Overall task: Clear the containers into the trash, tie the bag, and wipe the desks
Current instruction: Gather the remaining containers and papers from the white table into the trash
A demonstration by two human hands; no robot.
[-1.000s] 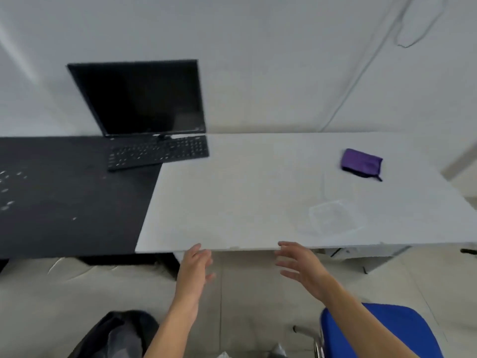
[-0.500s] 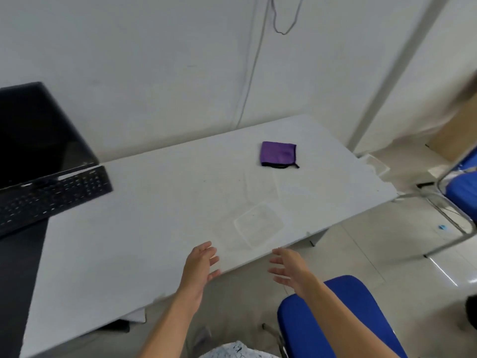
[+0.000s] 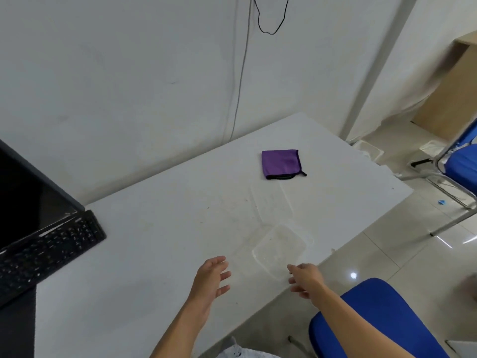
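White desk (image 3: 160,254) across centre of frame, surface smudged and speckled near the middle. Clear container (image 3: 280,250) at lower centre-right, close to the desk's near edge, upright, looks empty apart from faint residue. Clear lid (image 3: 271,202) flat on the desk just above it in the frame, hard to make out against the white top; cannot tell whether lid and container touch. Purple cloth (image 3: 280,164) folded, black-trimmed, further up at centre-right, apart from the lid. Left hand (image 3: 210,280) at lower centre, over the desk, fingers spread and slightly curled, holding nothing, to the left of the container with a gap between. Right hand (image 3: 304,279) at lower centre-right, fingers apart and loosely bent, holding nothing, fingertips just beside the container's near corner; contact not clear. Both forearms bare, entering from the bottom edge. Black keyboard (image 3: 44,251) at left edge, tilted in the frame, resting partly on the white desk; dark monitor (image 3: 23,195) behind it at far left. Blue chair (image 3: 374,324) at lower right, beneath the right forearm. 2nd blue chair (image 3: 464,166) with metal legs at right edge, on the tiled floor (image 3: 387,254). Black cable (image 3: 271,21) looped on the white wall at top centre. Wooden furniture at upper right, blurred.
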